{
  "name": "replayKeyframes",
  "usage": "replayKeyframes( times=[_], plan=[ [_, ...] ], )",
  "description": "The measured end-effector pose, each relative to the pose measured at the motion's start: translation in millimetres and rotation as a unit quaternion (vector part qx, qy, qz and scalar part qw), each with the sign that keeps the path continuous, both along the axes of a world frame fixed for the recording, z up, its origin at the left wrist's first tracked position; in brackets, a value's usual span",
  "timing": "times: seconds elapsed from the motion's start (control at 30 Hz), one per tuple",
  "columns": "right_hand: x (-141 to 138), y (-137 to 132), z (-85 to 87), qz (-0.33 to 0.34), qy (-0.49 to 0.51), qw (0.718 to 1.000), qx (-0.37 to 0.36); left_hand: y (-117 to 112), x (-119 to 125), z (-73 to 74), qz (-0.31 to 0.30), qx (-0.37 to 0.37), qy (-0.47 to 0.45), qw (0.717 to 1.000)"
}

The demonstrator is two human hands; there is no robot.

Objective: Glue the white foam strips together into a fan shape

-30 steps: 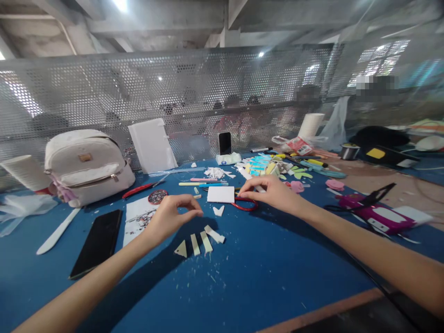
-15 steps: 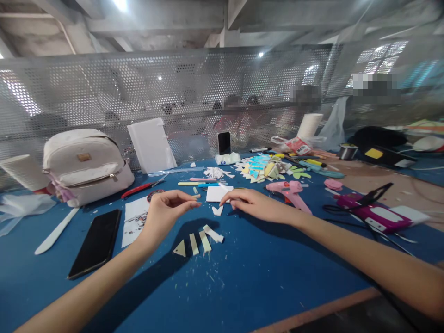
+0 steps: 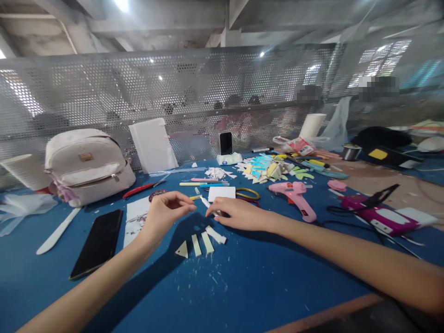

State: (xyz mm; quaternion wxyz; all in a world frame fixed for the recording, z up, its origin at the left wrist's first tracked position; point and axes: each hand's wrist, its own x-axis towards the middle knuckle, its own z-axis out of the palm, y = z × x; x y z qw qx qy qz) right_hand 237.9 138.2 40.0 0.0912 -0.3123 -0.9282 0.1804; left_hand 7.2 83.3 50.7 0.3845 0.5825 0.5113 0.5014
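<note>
My left hand [image 3: 168, 212] is raised over the table with thumb and forefinger pinched together; whatever lies between the tips is too small to make out. Just right of it, my right hand [image 3: 239, 213] is closed around a slim white pen-like stick [image 3: 205, 202], whose end points up and left toward the left fingertips. Below both hands lie a cream triangle [image 3: 182, 249], two cream strips [image 3: 196, 245] and a folded white strip [image 3: 215, 235] in a row. A white block [image 3: 222, 193] sits behind the right hand, beside yellow-handled scissors [image 3: 248, 192].
A pink glue gun [image 3: 294, 196] lies to the right, near a purple device [image 3: 378, 215] with cables. Behind is a heap of coloured scraps [image 3: 268, 167]. On the left are a black phone [image 3: 97, 243], a white knife [image 3: 57, 231] and a pale backpack [image 3: 88, 169].
My right hand has moved left and slightly down, bringing the white stick close to my left hand. The small notched white piece that lay between the hands is no longer visible.
</note>
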Motion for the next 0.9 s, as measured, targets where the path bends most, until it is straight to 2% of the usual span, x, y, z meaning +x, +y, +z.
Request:
replayKeyframes(
  times=[0.27, 0.63, 0.77, 0.9],
  plan=[
    [4.5, 4.1, -1.1, -0.010, 0.043, 0.999, 0.018, 3.3, 2.0, 3.2, -0.022, 0.028, -0.006, 0.999],
    [0.2, 28.5, -2.8, -0.002, 0.052, 0.996, 0.073, 1.4, 12.1, 28.0, -0.036, 0.089, -0.061, 0.994],
    [1.2, 34.2, 4.2, -0.023, 0.086, 0.994, 0.067, 1.8, 11.1, 34.7, -0.027, 0.094, -0.066, 0.993],
    [7.2, 37.5, 19.4, -0.059, 0.123, 0.988, 0.068, 8.5, 8.0, 29.4, -0.011, 0.081, -0.066, 0.994]
  ],
)
